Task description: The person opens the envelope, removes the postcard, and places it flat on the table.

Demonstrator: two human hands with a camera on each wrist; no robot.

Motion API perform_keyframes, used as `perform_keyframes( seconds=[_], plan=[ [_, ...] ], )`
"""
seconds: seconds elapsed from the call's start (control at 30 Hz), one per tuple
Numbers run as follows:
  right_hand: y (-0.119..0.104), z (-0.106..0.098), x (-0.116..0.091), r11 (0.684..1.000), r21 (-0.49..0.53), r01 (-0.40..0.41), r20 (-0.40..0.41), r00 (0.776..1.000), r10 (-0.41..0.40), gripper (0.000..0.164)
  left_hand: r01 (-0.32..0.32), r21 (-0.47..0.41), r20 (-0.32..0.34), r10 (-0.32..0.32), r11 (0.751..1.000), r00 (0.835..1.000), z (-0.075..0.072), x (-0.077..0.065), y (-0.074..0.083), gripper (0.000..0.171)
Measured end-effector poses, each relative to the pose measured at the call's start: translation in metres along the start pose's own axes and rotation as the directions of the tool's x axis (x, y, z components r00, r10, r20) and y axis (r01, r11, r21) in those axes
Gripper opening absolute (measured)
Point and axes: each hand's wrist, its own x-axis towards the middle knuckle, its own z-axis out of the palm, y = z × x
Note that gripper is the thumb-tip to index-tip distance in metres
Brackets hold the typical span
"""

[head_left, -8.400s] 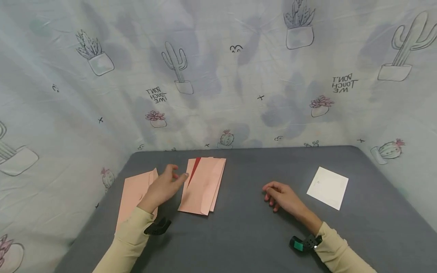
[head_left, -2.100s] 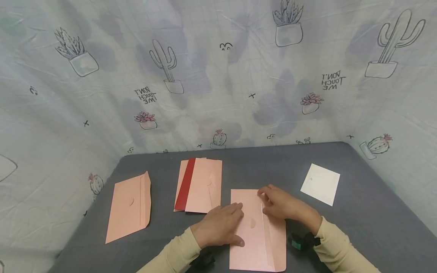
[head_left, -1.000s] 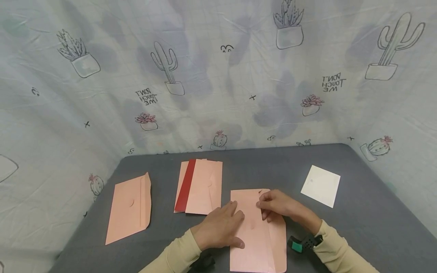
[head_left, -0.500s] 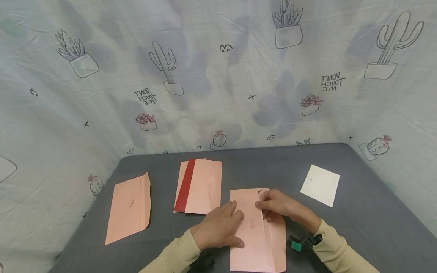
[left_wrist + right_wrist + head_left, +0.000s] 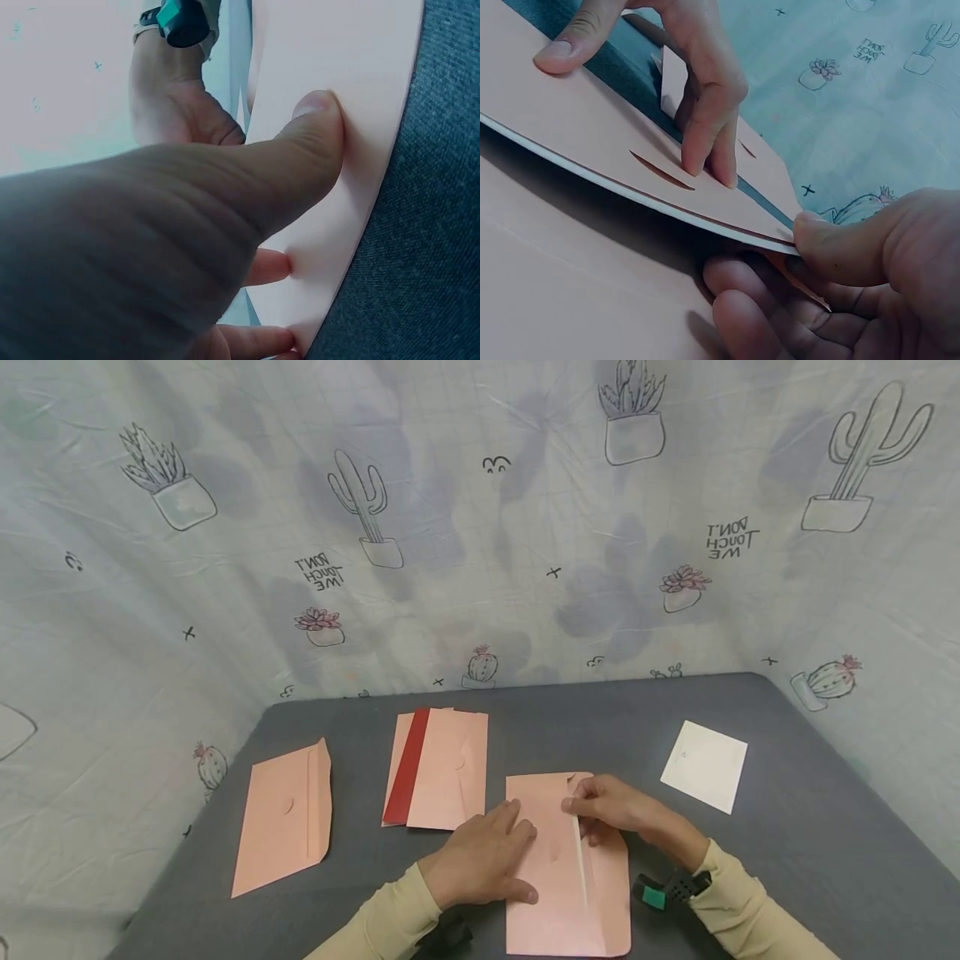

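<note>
Head: mirrored "DON'T TOUCH ME" (image 5: 729, 538), envelope (image 5: 543, 927)

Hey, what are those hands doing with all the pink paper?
A person has a pink envelope lying on the gray table, its flap open on the right. The left hand rests on the front, and the right hand pinches the edge by the opening, where a thin white edge shows. Another pink envelope, a pink pile with a red strip, and a white square lie apart from it.

Pale wrinkled cloth backdrop (image 5: 442, 602), cactus prints (image 5: 837, 513), mirrored lettering (image 5: 726, 537); dark grey tabletop (image 5: 573, 727) below.
</note>
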Motion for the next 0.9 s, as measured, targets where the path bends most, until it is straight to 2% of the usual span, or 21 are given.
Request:
perform_keyframes(
  seconds=[0.6, 0.83, 0.9],
  plan=[
    [0.0020, -0.0010, -0.0009, 0.999, 0.027, 0.030, -0.065, 0.998, -0.028, 0.024, 0.009, 0.006, -0.004, -0.009, 1.000, 1.000, 0.0004, -0.0032, 0.0013, 0.070],
    [0.0040, 0.0024, 0.0038, 1.000, 0.018, 0.000, -0.179, 0.984, 0.003, 0.023, 0.010, 0.006, -0.016, -0.010, 1.000, 1.000, -0.0009, -0.0035, 0.0020, 0.069],
    [0.0044, 0.0030, 0.0052, 1.000, 0.009, -0.009, -0.195, 0.981, 0.010, 0.027, 0.010, 0.012, -0.020, -0.009, 1.000, 1.000, -0.0008, -0.0033, 0.0020, 0.068]
  ],
)
